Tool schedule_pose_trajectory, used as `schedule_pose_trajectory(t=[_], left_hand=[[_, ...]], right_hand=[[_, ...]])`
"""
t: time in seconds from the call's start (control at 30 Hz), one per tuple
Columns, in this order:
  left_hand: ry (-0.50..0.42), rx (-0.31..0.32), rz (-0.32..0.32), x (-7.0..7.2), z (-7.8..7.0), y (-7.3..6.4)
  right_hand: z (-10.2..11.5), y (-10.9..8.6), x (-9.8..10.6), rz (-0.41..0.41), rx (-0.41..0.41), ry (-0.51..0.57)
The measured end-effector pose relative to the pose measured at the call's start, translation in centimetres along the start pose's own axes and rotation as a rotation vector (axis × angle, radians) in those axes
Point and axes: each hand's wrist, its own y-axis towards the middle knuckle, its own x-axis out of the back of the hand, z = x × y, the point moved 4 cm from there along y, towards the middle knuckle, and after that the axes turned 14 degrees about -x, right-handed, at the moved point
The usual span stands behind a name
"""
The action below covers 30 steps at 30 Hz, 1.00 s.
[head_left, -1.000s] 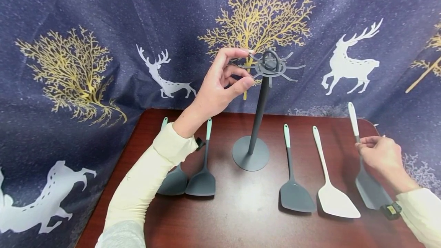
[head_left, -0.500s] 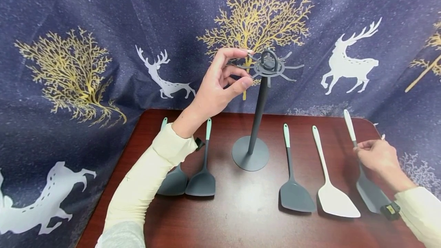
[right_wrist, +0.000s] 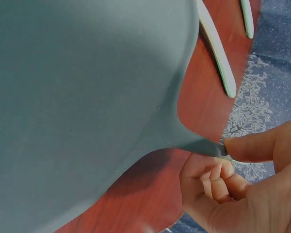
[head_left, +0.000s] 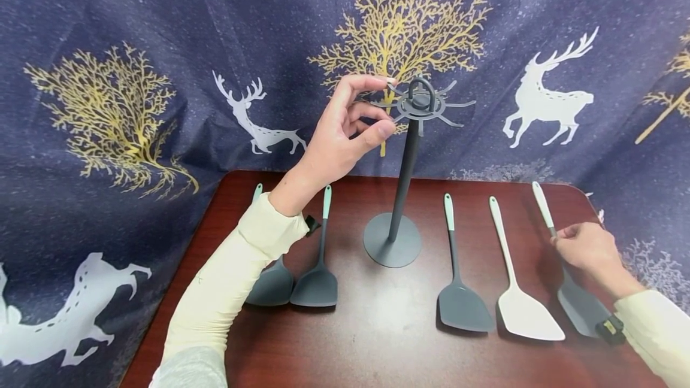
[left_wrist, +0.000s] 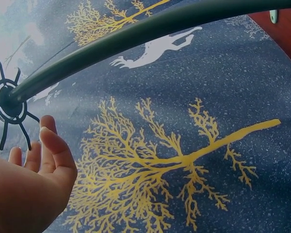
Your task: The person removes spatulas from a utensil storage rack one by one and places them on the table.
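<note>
My left hand (head_left: 342, 127) is raised at the top of a dark grey utensil stand (head_left: 405, 178), thumb and curled fingers holding the hooks on its left side. In the left wrist view the hook ring (left_wrist: 10, 102) has hook tips at the fingers. At the right, my right hand (head_left: 587, 250) pinches the shaft of a turner with a grey blade and a pale handle (head_left: 542, 203). Its wide blade (right_wrist: 87, 107) fills much of the right wrist view, close over the table. Just left of it lies a white turner (head_left: 525, 313).
A grey turner with a mint handle (head_left: 463, 307) lies between the stand and the white one. Two more grey turners, one nearer the stand (head_left: 317, 286) and one partly behind the left forearm (head_left: 272, 285), lie on the brown table (head_left: 372, 346). A patterned cloth (head_left: 302, 29) hangs behind.
My right hand has moved slightly left and down with the grey turner, its handle end dropping toward the table. My left hand and the stand hold nearly still.
</note>
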Motion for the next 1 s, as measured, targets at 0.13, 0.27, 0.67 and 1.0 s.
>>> schedule_pose_trajectory(t=[0.13,0.27,0.67,1.0], left_hand=[[0.000,-0.001,0.005,0.0,0.0,0.0],[-0.002,-0.003,0.009,0.0,0.1,0.0],[-0.003,-0.014,0.017,0.1,0.1,0.0],[-0.003,-0.010,0.016,0.1,0.1,-0.1]], right_hand=[[-0.2,0.0,-0.6,-0.002,0.003,-0.008],[-0.2,0.0,-1.0,0.027,-0.019,-0.014],[-0.5,0.3,-1.7,0.068,-0.031,-0.037],[-0.8,0.4,-2.2,0.061,-0.010,-0.040]])
